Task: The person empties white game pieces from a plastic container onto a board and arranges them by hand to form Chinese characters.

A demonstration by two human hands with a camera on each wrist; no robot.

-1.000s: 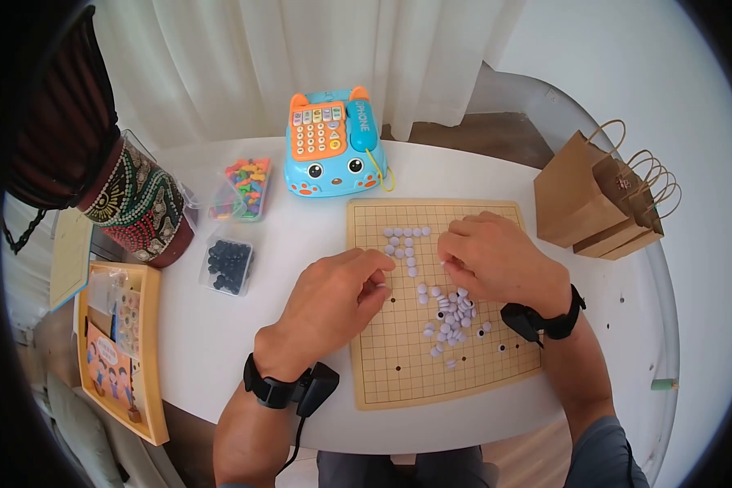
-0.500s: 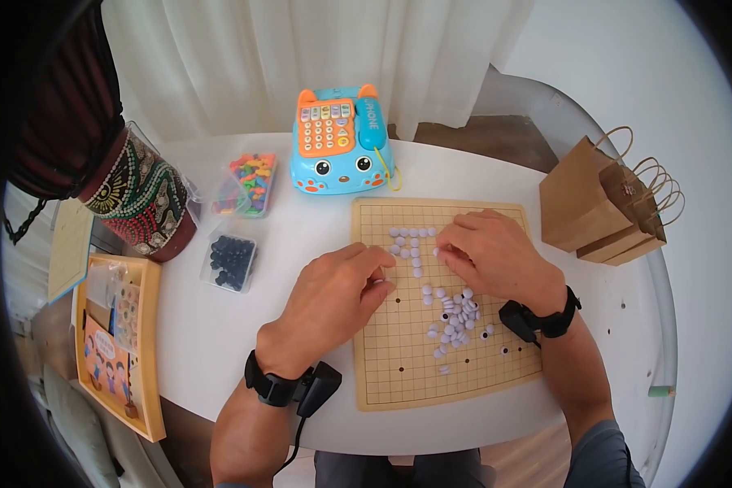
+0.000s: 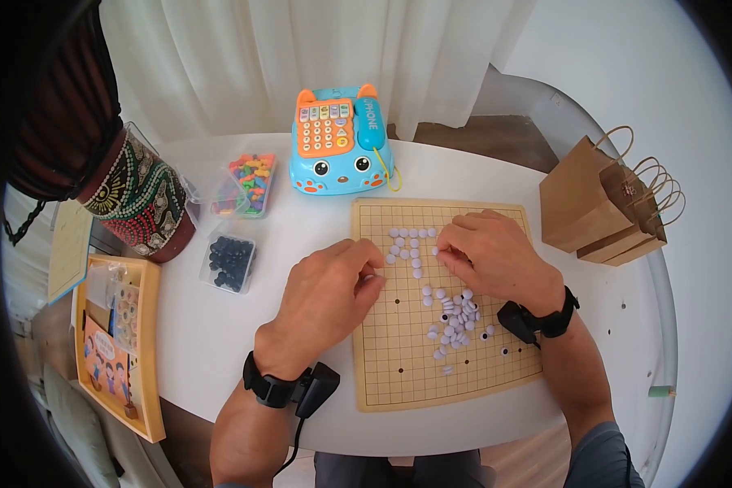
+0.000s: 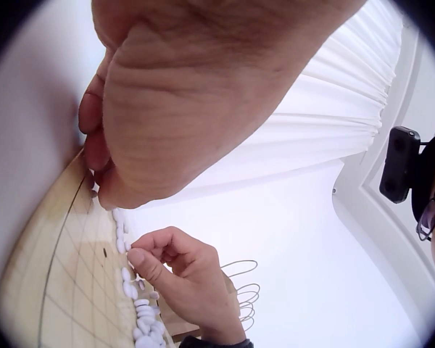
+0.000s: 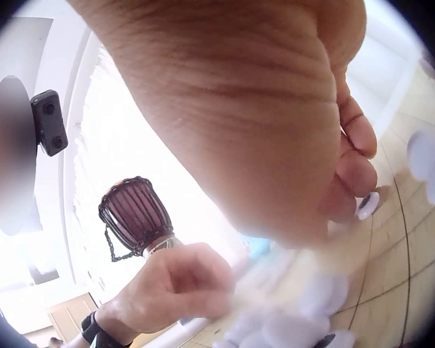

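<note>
A wooden go board (image 3: 382,350) lies on the white table, with white go stones (image 3: 461,317) heaped right of its middle. Farther back, more white stones (image 3: 416,243) form short rows between the two hands. My left hand (image 3: 321,289) is at the board's left edge, fingers curled toward the thumb, a bit of white stone showing between them. My right hand (image 3: 504,256) is over the right half, pinching a white stone (image 3: 435,251) by the end of a row. In the left wrist view that right hand (image 4: 177,272) appears low over the stones.
Black stones fill a clear box (image 3: 229,262) left of the board; a second clear box (image 3: 252,183) holds colourful pieces. A blue toy phone (image 3: 342,167) stands behind the board. Brown paper bags (image 3: 594,203) are at the right, a patterned drum (image 3: 142,195) and a wooden tray (image 3: 150,350) at the left.
My left hand has drawn back slightly left, and a white stone now shows on the board where its fingertips were. My right hand stays nearly in place. The head view has shifted slightly.
</note>
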